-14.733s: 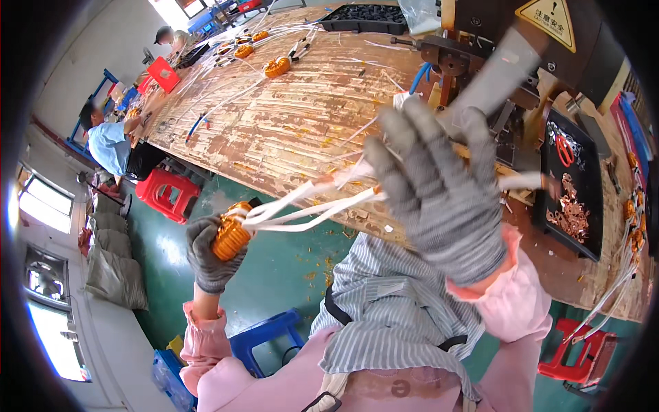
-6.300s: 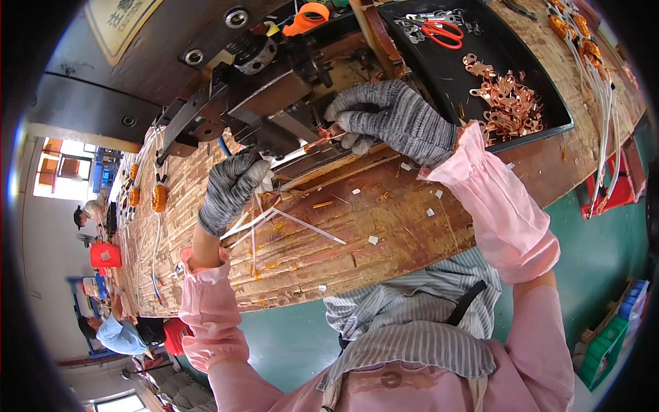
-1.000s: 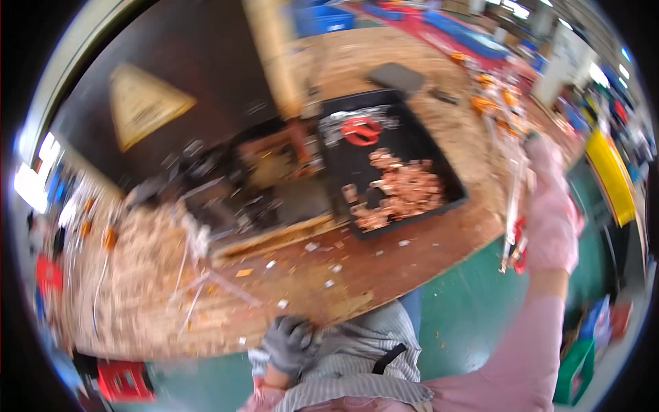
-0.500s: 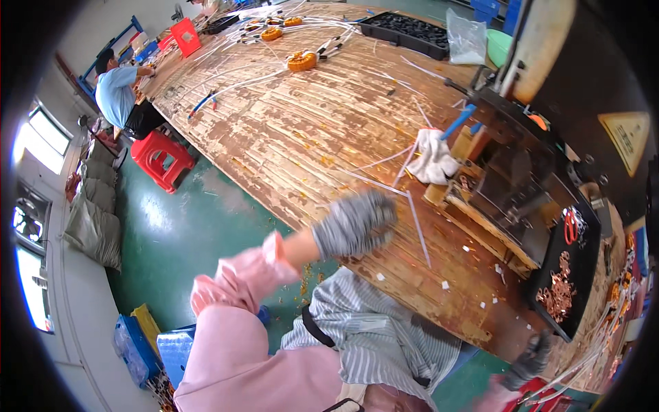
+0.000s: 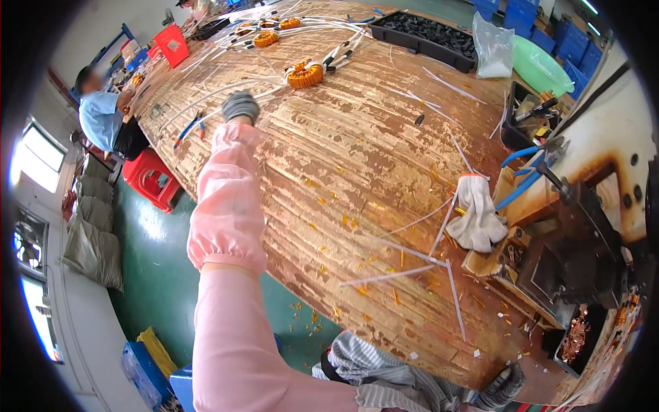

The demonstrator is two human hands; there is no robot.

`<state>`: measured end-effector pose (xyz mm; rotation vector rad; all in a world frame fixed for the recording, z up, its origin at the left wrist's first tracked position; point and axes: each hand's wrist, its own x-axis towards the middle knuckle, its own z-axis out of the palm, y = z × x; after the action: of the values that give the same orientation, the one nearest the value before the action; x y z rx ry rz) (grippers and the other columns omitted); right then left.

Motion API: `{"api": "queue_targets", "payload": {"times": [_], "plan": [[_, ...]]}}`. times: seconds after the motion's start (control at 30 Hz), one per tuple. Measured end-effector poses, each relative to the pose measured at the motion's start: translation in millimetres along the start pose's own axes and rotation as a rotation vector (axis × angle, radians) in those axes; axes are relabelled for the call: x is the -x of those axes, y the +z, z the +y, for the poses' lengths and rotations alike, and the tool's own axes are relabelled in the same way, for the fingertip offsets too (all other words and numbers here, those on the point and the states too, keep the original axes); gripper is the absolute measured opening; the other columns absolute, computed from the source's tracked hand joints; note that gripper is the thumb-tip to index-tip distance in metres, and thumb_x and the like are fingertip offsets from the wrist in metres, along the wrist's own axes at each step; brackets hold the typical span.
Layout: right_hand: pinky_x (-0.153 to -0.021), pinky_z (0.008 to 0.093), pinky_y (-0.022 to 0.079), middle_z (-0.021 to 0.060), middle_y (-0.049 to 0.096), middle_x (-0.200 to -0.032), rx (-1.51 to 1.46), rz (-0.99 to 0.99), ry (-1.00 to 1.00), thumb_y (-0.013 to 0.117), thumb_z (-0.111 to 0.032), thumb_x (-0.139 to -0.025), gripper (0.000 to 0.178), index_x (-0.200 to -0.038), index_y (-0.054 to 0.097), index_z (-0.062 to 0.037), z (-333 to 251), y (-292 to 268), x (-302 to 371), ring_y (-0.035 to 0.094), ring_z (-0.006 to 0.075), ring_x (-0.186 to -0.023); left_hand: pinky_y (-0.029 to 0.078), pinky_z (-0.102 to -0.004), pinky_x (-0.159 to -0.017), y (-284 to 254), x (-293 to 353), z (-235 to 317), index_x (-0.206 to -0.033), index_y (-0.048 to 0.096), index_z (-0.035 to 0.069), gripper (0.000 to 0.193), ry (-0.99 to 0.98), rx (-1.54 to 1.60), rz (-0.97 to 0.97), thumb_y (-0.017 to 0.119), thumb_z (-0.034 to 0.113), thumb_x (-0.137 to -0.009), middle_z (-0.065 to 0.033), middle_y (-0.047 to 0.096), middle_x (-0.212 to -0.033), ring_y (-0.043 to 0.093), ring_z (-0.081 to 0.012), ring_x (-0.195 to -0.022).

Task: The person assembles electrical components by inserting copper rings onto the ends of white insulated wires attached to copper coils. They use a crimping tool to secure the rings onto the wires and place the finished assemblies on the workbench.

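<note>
My left hand, in a grey knit glove, reaches far across the table at the white cables of a toroidal coil wound with copper-coloured wire. Its back faces me and the fingers are mostly hidden, so a grip on a cable cannot be made out. Left of the hand lie cable ends with blue and red tips. My right hand, gloved in grey too, is low at the table's near edge, partly cut by the dark rim; its fingers are unclear.
More wound coils lie farther back. A black tray of dark parts, a clear bag and a green basin stand far right. Nearer are a white glove, blue-handled pliers and a dark bench machine. A co-worker sits left.
My left hand has swung from the table's near edge far forward and left, to the white cables. My view has shifted, and the right hand remains low by the near edge.
</note>
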<state>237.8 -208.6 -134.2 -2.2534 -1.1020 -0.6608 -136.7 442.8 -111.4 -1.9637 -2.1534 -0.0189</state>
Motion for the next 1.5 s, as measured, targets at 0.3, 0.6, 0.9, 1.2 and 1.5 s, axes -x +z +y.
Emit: {"api": "queue_targets", "payload": {"times": [0.3,0.6,0.9,1.2,1.5], "plan": [[-0.063,0.0366,0.048,0.0154,0.06,-0.081,0.064,-0.049,-0.024,0.055,-0.024,-0.087,0.028,-0.087,0.06,0.0033,2,11,-3,0.056,0.0284,-0.07,0.021,-0.0535,-0.102,30,-28,-1,-0.133,0.033,0.028,0.054,0.076,-0.007,-0.164,0.042,0.044,-0.082,-0.0075,0.029,-0.141,0.028,-0.0293,-0.129],[-0.062,0.0365,0.048,0.0147,0.06,-0.079,0.068,0.004,-0.08,0.055,-0.024,-0.087,0.027,-0.084,0.061,0.0028,7,14,2,0.057,0.028,-0.067,0.044,-0.0439,-0.084,30,-11,2,-0.107,0.057,0.011,0.033,0.08,0.021,0.072,0.048,0.03,-0.08,-0.0178,0.057,-0.109,0.056,-0.0339,-0.099],[-0.065,0.0387,0.047,0.0148,0.06,-0.081,0.045,-0.043,-0.086,0.054,-0.02,-0.086,0.022,-0.087,0.06,0.0013,27,6,14,0.056,0.029,-0.07,0.045,-0.046,-0.064,-38,110,46,-0.089,0.055,0.009,0.024,0.469,0.192,0.247,0.049,0.032,-0.084,-0.0162,0.06,-0.082,0.058,-0.0357,-0.075],[-0.068,0.0386,0.044,0.0111,0.057,-0.081,-0.075,-0.043,-0.147,0.055,-0.01,-0.08,0.012,-0.091,0.057,-0.0056,55,14,30,0.054,0.0282,-0.074,0.046,-0.0386,-0.069,-59,290,-68,-0.088,0.062,0.013,0.015,0.444,0.247,0.297,0.059,0.021,-0.075,-0.0098,0.058,-0.083,0.057,-0.0297,-0.078],[-0.069,0.04,0.044,0.0127,0.057,-0.082,-0.182,-0.009,-0.222,0.054,-0.008,-0.081,0.012,-0.092,0.058,-0.0049,42,1,20,0.053,0.0301,-0.073,0.048,-0.0274,-0.068,-106,342,-188,-0.092,0.063,0.006,0.016,-0.157,1.33,0.868,0.06,0.019,-0.083,-0.0042,0.061,-0.086,0.058,-0.0151,-0.081]]}}
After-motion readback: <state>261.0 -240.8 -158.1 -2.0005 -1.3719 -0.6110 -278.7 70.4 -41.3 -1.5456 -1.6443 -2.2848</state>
